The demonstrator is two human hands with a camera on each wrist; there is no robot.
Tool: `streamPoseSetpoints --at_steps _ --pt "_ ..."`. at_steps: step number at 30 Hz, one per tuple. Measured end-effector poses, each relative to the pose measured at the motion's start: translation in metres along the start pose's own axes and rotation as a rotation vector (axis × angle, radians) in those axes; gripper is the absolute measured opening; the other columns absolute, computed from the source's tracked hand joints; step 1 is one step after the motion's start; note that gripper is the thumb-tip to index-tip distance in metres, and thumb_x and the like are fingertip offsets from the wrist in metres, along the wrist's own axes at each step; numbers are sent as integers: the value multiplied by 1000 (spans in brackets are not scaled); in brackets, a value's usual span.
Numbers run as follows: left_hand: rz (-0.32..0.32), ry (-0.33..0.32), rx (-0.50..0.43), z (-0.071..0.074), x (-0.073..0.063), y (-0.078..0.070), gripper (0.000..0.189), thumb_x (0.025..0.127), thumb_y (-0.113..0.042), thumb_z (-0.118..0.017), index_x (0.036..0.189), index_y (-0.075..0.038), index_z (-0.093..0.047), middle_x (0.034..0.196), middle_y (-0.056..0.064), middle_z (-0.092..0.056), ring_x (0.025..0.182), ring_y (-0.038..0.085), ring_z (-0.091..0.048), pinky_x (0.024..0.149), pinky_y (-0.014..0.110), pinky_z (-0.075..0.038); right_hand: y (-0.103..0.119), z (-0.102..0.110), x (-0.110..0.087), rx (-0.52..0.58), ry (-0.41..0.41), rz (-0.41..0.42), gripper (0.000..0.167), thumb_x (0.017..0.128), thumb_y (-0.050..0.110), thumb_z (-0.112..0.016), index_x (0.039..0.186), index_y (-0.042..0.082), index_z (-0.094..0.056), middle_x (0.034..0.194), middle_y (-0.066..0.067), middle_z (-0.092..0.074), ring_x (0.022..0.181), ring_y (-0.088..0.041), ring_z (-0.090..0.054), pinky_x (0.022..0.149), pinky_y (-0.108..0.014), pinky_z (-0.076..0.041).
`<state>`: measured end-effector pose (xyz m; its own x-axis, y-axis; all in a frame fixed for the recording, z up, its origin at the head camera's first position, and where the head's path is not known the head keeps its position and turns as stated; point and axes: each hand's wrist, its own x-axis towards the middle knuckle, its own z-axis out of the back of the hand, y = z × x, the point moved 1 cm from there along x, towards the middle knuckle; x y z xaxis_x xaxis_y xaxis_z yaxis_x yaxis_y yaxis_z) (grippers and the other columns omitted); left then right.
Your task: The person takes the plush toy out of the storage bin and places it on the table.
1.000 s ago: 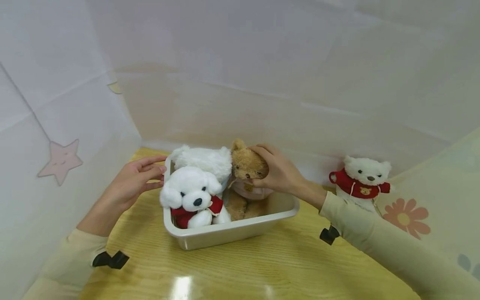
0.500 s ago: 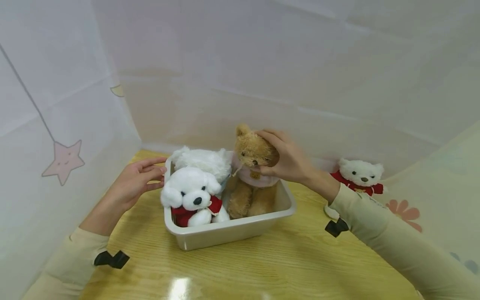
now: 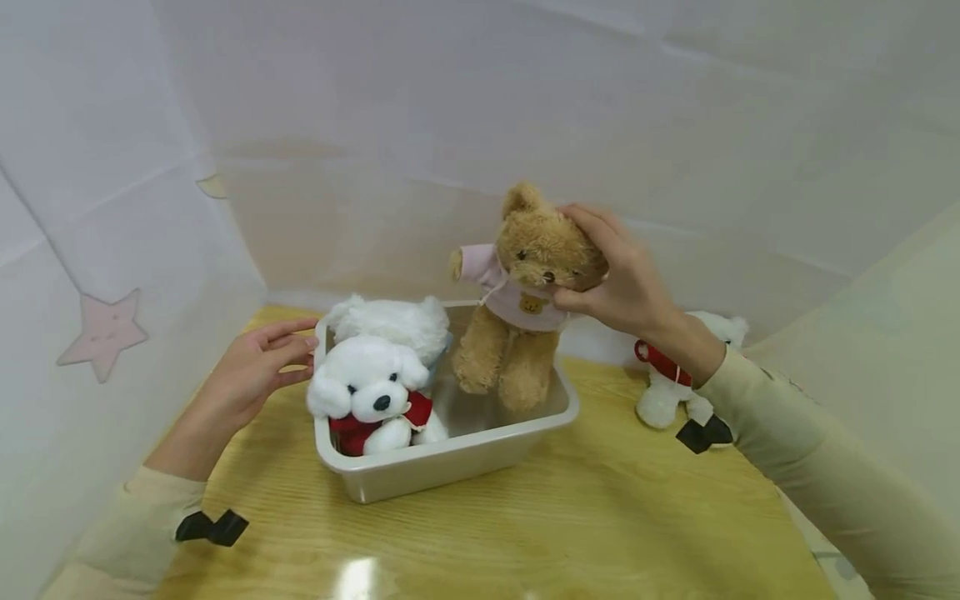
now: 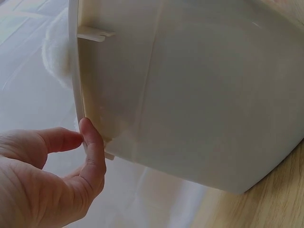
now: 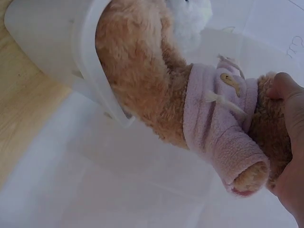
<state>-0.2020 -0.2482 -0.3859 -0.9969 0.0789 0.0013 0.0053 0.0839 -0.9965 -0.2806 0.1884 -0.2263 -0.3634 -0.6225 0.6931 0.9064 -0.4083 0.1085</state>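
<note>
My right hand (image 3: 626, 279) grips a brown teddy bear (image 3: 517, 354) by the head. The bear wears a pink hoodie and hangs upright over the right part of a beige plastic bin (image 3: 442, 479), its feet still below the rim level. In the right wrist view the bear's pink hoodie (image 5: 213, 114) and legs show beside the bin wall. My left hand (image 3: 251, 375) pinches the bin's left rim, thumb and finger meeting on the edge (image 4: 77, 95) in the left wrist view. Inside the bin, a white plush dog (image 3: 375, 387) in red sits before another white plush toy (image 3: 393, 321).
A white plush bear (image 3: 663, 392) in a red hoodie sits at the right by the wall, partly hidden behind my right forearm. Pale fabric walls with a printed star (image 3: 101, 333) enclose the wooden table (image 3: 600, 500) at the back and sides.
My right hand has lifted the brown teddy bear up and to the right, from sitting in the bin to hanging over it. The left hand keeps its hold on the rim.
</note>
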Motion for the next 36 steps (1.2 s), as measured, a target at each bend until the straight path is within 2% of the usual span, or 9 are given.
streamPoseSetpoints --at_steps 5,8,11,15,22,28,30,34,36 --pt "-4 -12 -15 0 1 2 57 101 -20 -69 146 8 -45 102 1 -72 89 16 -66 80 30 -58 4 15 3 10 -92 47 83 67 -4 -83 142 -8 -50 141 -21 -55 124 -33 -54 105 -35 -43" --pt "-2 -18 -17 0 1 3 57 101 -20 -68 145 8 -45 105 1 -72 89 17 -66 79 30 -58 15 27 7 17 -154 61 76 68 -2 -78 138 -12 -51 135 -25 -58 118 -32 -58 100 -30 -44" --pt "-5 -30 -18 2 2 5 56 101 -21 -68 144 7 -47 104 0 -71 88 16 -65 79 30 -59 27 40 12 32 -180 71 72 69 0 -73 136 -15 -51 131 -28 -59 116 -30 -58 99 -27 -44" --pt "-7 -41 -13 5 3 6 54 101 -22 -69 143 6 -48 104 0 -70 88 16 -65 78 29 -59 33 55 12 33 -174 86 70 73 8 -71 136 -16 -50 131 -29 -58 118 -23 -58 99 -26 -45" --pt "-14 -32 -23 10 5 9 54 101 -23 -70 143 5 -49 106 1 -69 89 16 -65 79 30 -59 23 81 -2 26 -125 53 76 83 29 -73 139 -15 -47 136 -27 -55 122 -17 -56 96 -22 -47" --pt "-17 -23 -46 12 7 11 51 100 -22 -70 141 3 -51 108 1 -68 90 17 -66 79 30 -59 11 103 -28 47 -110 -39 79 83 25 -79 143 -13 -44 137 -18 -53 119 -18 -56 91 -18 -49" --pt "-13 -23 -49 13 7 11 51 100 -22 -70 141 2 -51 109 1 -69 90 17 -66 79 30 -59 7 108 -35 59 -108 -47 78 83 21 -80 143 -13 -44 139 -19 -52 118 -19 -56 91 -18 -48" --pt "0 -32 -48 15 6 9 50 100 -22 -70 141 1 -51 109 -1 -70 90 17 -67 80 30 -58 2 113 -44 61 -94 -30 75 88 26 -76 142 -15 -44 142 -24 -50 121 -21 -54 94 -19 -47" --pt "7 -34 -45 16 5 8 50 100 -22 -70 141 0 -51 108 -1 -71 90 16 -67 80 30 -58 0 115 -46 57 -79 -23 72 90 26 -74 142 -15 -44 143 -25 -49 116 -20 -56 89 -18 -48"
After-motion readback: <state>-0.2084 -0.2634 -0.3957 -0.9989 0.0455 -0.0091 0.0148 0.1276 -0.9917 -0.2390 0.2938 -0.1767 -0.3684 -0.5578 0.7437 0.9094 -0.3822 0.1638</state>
